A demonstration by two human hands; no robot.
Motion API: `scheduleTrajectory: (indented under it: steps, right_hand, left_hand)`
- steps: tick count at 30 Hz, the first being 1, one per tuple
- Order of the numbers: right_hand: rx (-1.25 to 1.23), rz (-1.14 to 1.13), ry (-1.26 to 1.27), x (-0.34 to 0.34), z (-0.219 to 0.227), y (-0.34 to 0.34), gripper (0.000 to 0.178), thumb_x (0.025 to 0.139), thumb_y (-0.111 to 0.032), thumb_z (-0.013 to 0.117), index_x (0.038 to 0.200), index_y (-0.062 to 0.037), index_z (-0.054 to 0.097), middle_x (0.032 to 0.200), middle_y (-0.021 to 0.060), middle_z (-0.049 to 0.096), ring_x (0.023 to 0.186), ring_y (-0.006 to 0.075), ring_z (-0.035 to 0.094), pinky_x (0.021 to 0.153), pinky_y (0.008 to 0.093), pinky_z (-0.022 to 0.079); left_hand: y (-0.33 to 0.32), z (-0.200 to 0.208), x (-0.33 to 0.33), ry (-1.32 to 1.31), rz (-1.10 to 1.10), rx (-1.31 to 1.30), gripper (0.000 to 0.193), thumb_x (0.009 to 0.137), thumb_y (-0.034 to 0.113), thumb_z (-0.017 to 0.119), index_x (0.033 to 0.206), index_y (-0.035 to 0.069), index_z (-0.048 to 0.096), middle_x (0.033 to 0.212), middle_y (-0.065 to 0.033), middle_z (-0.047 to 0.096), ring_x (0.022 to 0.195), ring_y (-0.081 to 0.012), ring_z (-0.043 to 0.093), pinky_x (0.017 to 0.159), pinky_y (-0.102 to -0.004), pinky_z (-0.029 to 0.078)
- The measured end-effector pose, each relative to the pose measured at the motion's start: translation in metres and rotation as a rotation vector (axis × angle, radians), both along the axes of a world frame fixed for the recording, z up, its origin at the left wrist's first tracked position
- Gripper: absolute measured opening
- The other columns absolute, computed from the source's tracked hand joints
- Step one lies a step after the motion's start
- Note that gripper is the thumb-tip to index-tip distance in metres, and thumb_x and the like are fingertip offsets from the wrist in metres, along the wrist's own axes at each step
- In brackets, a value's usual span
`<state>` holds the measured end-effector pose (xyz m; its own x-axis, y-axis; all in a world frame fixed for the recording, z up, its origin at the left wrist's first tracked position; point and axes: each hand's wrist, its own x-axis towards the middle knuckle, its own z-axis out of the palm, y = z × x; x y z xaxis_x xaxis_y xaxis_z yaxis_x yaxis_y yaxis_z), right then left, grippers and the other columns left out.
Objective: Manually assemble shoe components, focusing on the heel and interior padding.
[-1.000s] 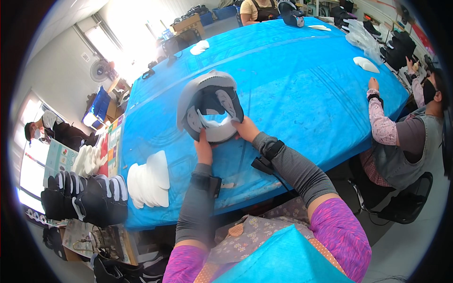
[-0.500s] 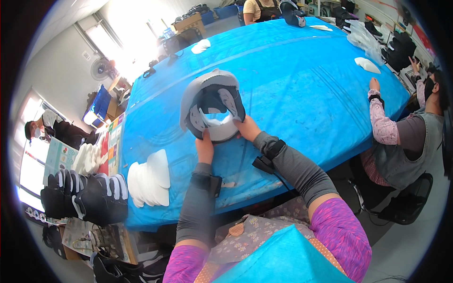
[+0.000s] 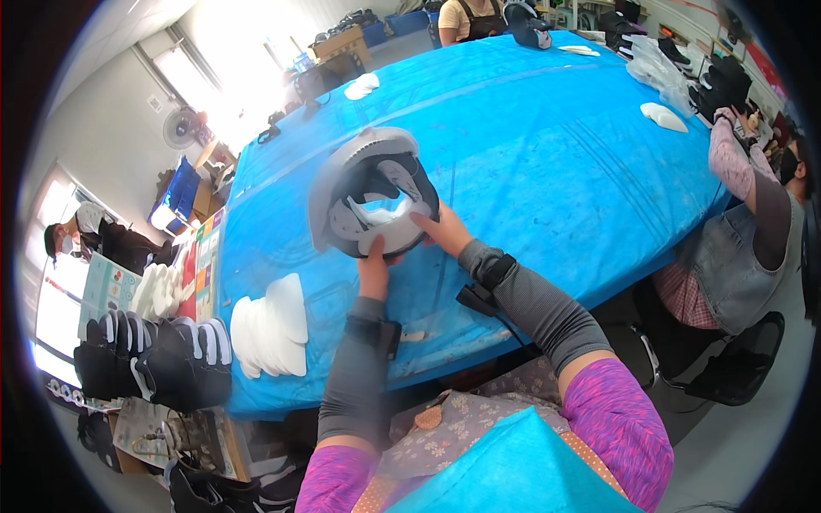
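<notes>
The person's bare left hand (image 3: 374,267) and bare right hand (image 3: 443,229) pinch the pale near rim of a grey-and-black, padded, shoe-like piece (image 3: 363,178), thumbs uppermost, apparently held above the blue-sheeted tabletop (image 3: 530,188). Matching thumb pressure on both sides should keep the rim smooth and its opening undistorted. Compared with half a second ago, the piece sits slightly farther left and tips that way; beyond, the co-worker in a denim vest (image 3: 737,278) has raised a pink-sleeved arm from the tabletop's edge.
</notes>
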<state>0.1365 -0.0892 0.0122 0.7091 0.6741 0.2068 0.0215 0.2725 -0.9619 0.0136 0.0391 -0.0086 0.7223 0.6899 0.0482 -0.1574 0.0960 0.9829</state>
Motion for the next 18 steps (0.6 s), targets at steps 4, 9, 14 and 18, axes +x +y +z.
scheduleTrajectory:
  steps: [4, 9, 14, 18]
  right_hand:
    - [-0.096, 0.060, 0.007, 0.005, -0.014, 0.001, 0.033, 0.089, -0.028, 0.054, 0.104, 0.0011, 0.052, 0.075, 0.0081, 0.060, 0.052, 0.0135, 0.056, 0.046, 0.0260, 0.046]
    - [-0.045, 0.117, 0.151, 0.011, -0.026, 0.006, 0.031, 0.091, -0.029, 0.048, 0.096, 0.0007, 0.055, 0.066, 0.0082, 0.060, 0.048, 0.0159, 0.057, 0.046, 0.0266, 0.046]
    - [0.011, 0.147, 0.105, 0.007, -0.025, 0.008, 0.031, 0.092, -0.029, 0.049, 0.098, 0.0006, 0.055, 0.073, 0.0093, 0.061, 0.052, 0.0147, 0.058, 0.047, 0.0266, 0.047]
    - [-0.028, 0.179, 0.058, 0.009, -0.023, 0.006, 0.032, 0.091, -0.030, 0.052, 0.100, 0.0005, 0.054, 0.076, 0.0093, 0.061, 0.054, 0.0147, 0.058, 0.047, 0.0265, 0.048]
  left_hand:
    - [-0.003, -0.002, 0.003, -0.012, -0.014, -0.008, 0.036, 0.087, 0.029, 0.055, 0.103, -0.004, 0.055, 0.081, -0.0124, 0.064, 0.060, -0.0179, 0.061, 0.054, -0.0269, 0.048]
    - [-0.008, 0.003, 0.003, 0.028, -0.056, 0.010, 0.037, 0.087, 0.030, 0.057, 0.103, -0.003, 0.055, 0.081, -0.0115, 0.063, 0.061, -0.0174, 0.061, 0.055, -0.0266, 0.048]
    - [-0.008, 0.005, 0.002, 0.057, -0.096, 0.045, 0.035, 0.087, 0.029, 0.058, 0.104, -0.001, 0.055, 0.084, -0.0102, 0.063, 0.064, -0.0164, 0.061, 0.057, -0.0257, 0.048]
    - [-0.008, 0.006, 0.003, 0.013, -0.070, 0.081, 0.033, 0.087, 0.027, 0.057, 0.104, -0.001, 0.055, 0.085, -0.0093, 0.062, 0.064, -0.0156, 0.060, 0.056, -0.0248, 0.047]
